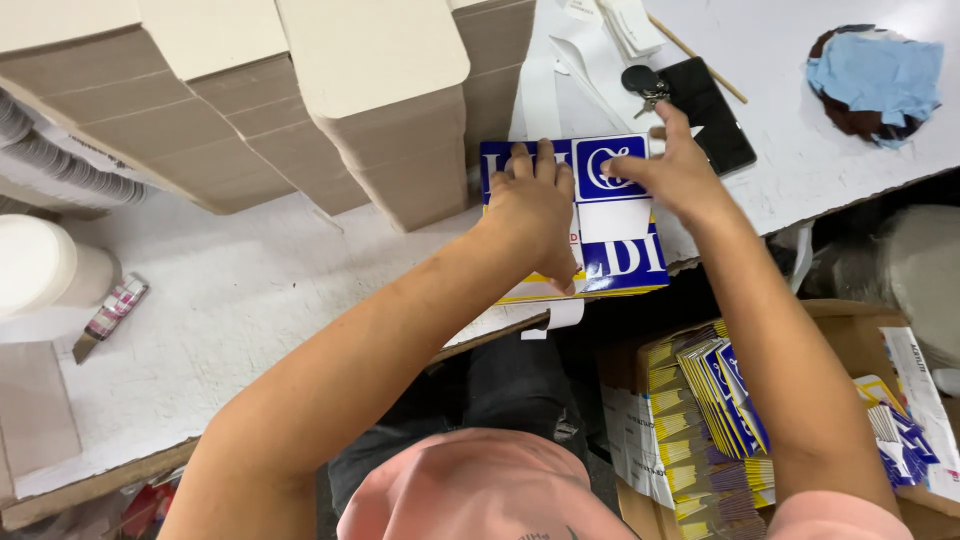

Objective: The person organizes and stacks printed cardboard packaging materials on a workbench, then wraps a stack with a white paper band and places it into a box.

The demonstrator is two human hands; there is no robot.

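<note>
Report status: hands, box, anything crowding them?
Left hand flat on blue box. Right hand pressing its top edge. Cardboard stacks close left; keys just beyond.

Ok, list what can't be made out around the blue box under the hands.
- Blue box, head view: left hand and right hand cover much of its top.
- Keys: too small to count.
- Dark thing under the blue cloth: mostly covered.
- Cardboard stacks: cut off by the top edge.
</note>
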